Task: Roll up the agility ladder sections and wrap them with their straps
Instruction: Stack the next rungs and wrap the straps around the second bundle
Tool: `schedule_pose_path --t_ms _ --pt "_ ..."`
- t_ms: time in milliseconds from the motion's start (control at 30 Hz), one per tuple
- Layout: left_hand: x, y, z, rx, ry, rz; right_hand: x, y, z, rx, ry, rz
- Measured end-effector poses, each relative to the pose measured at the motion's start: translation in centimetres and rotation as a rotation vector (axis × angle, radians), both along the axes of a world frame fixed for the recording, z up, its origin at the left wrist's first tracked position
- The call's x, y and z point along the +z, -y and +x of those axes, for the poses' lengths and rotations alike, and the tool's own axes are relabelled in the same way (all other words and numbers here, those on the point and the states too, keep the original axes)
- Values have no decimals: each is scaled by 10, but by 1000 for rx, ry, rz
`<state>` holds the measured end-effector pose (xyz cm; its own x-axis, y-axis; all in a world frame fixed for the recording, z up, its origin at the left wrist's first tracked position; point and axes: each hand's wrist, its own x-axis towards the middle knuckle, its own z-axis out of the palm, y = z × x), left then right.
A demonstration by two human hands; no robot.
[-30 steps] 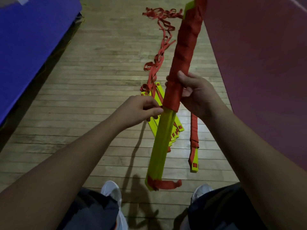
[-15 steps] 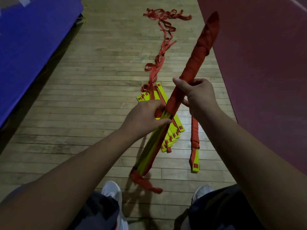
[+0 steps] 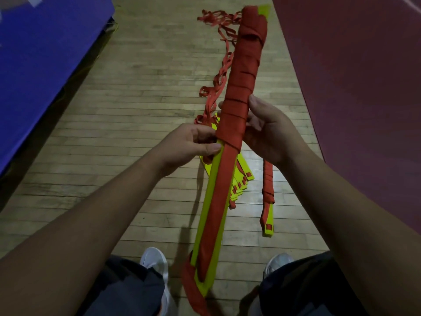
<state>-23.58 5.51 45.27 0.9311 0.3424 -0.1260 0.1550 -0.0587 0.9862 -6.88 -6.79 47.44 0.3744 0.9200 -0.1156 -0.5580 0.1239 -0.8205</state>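
Observation:
I hold a bundle of yellow ladder rungs (image 3: pixel 241 87) upright in front of me; its upper half is wound in red strap. My right hand (image 3: pixel 266 131) grips the wound part from the right. My left hand (image 3: pixel 193 142) pinches the red strap (image 3: pixel 218 201) at the lower edge of the winding, and the strap runs down the bare yellow half to a loose end near my feet. On the floor behind lie a stack of yellow rungs (image 3: pixel 242 179), a second wrapped bundle (image 3: pixel 268 195) and a tangle of red straps (image 3: pixel 218 71).
Wooden floorboards (image 3: pixel 141 106) run ahead. A blue mat (image 3: pixel 41 60) borders the left and a dark red mat (image 3: pixel 364 87) the right. My white shoes (image 3: pixel 155 261) are at the bottom edge.
The bundle has turned from leaning right back toward upright. The strap now lies lengthwise down the yellow half, and my left hand has shifted to the winding's lower edge.

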Motion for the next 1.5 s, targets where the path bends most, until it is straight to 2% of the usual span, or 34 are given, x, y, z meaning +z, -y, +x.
schedule_pose_path --t_ms 100,267,400,567,667,800,867,933,1033,1100,1200,1367,1500 --pt "2 2 1 -23 -25 83 3 -2 -1 -55 22 -22" --pt "14 -2 -3 -16 -261 534 11 1 -1 -144 114 -47" --pt "12 10 -5 23 -226 569 3 -2 2 -280 242 -156" --pt "-7 29 2 128 -261 796 -5 -9 -6 -440 273 -307" --pt "-11 32 3 263 -182 757 -7 -7 -6 -441 300 -389" --pt "-9 21 1 289 -132 576 -4 -5 0 -384 266 -336" --pt "-5 13 1 239 -96 372 -2 -4 4 -330 160 -260" --pt "1 12 1 170 -51 188 0 -1 3 -183 -25 -165" --pt "7 16 3 120 -40 72 0 -1 -4 -39 -209 -61" --pt "8 17 4 103 -45 72 2 -2 -5 -32 -241 -22" --pt "8 19 5 69 -93 152 5 -2 -4 -55 -142 -58" --pt "1 19 5 162 -222 483 6 -2 -13 -136 -2 -90" --pt "4 22 2 171 -199 518 10 -1 -17 -155 10 -84"
